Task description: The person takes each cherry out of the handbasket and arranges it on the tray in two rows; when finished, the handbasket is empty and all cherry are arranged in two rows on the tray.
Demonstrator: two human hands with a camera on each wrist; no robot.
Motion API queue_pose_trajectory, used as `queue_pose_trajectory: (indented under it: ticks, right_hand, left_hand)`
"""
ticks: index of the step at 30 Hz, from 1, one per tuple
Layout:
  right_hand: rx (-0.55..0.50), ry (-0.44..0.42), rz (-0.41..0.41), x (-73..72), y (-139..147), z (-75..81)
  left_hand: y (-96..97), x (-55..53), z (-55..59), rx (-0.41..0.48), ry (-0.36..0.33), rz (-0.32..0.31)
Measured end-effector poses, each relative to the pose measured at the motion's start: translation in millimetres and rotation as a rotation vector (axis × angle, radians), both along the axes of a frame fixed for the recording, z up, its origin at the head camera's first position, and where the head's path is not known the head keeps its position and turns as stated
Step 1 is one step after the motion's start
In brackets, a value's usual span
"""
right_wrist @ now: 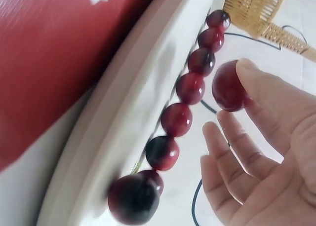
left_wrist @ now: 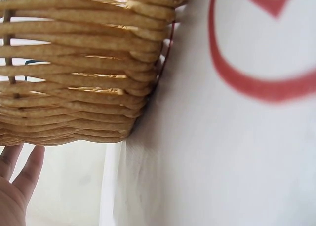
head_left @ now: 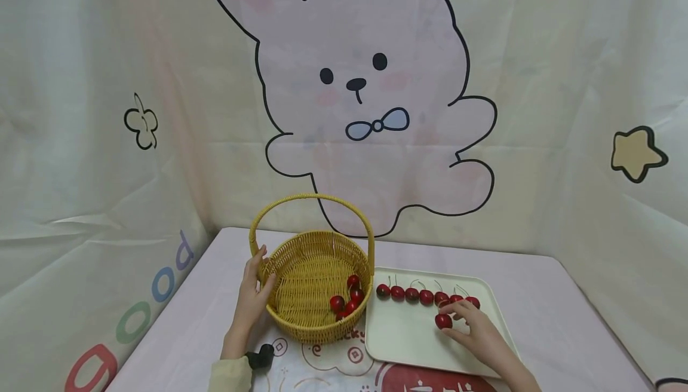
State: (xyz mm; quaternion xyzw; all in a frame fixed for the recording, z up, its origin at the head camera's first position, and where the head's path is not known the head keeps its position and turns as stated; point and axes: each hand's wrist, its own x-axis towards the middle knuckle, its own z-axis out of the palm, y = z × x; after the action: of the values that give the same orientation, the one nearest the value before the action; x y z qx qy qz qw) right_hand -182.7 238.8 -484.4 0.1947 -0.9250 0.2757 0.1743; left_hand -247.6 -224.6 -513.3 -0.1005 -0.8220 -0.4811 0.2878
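My right hand (head_left: 473,332) pinches a dark red cherry (head_left: 443,321) between thumb and fingertips, over the cream tray (head_left: 403,335). In the right wrist view the held cherry (right_wrist: 228,86) stands apart from the row, and the other fingers (right_wrist: 242,154) spread below it. A row of cherries (head_left: 411,294) with thin stems lines the tray's far side. My left hand (head_left: 252,296) rests on the left side of the yellow wicker basket (head_left: 301,281), near the base of its handle. The left wrist view shows straight fingers (left_wrist: 30,171) right at the woven wall. Several cherries (head_left: 352,296) lie inside the basket, at its right.
Basket and tray stand side by side on a white table (head_left: 548,302). A printed cloth with a red patch (head_left: 430,378) lies at the front. Pale curtains (head_left: 596,189) with cartoon drawings enclose the back and sides. The basket's tall handle (head_left: 312,196) arches above it.
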Motion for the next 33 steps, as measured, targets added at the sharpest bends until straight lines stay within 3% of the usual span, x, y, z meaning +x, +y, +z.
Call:
queue_pose_trajectory:
  ticks: [5, 12, 17, 29, 33]
  right_hand:
    - [0.054, -0.018, -0.044, -0.4, 9.3, 0.1]
    - [0.099, -0.152, -0.066, -2.3, 23.6, 2.5]
    - [0.151, -0.185, -0.092, -2.4, 30.5, 3.0]
    - [0.190, -0.235, -0.138, -5.1, 39.4, 1.5]
    - [0.161, -0.298, -0.153, -4.4, 39.8, 2.7]
  left_hand:
    - [-0.7, -0.4, -1.2, -0.009, 0.006, 0.004]
    - [-1.2, -0.5, -0.2, -0.010, 0.021, 0.004]
    - [-0.9, -0.6, 0.7, -0.009, 0.009, 0.003]
    - [-0.9, -1.4, 0.6, -0.002, -0.005, -0.001]
    - [-0.9, -1.4, 0.2, -0.005, 0.020, 0.003]
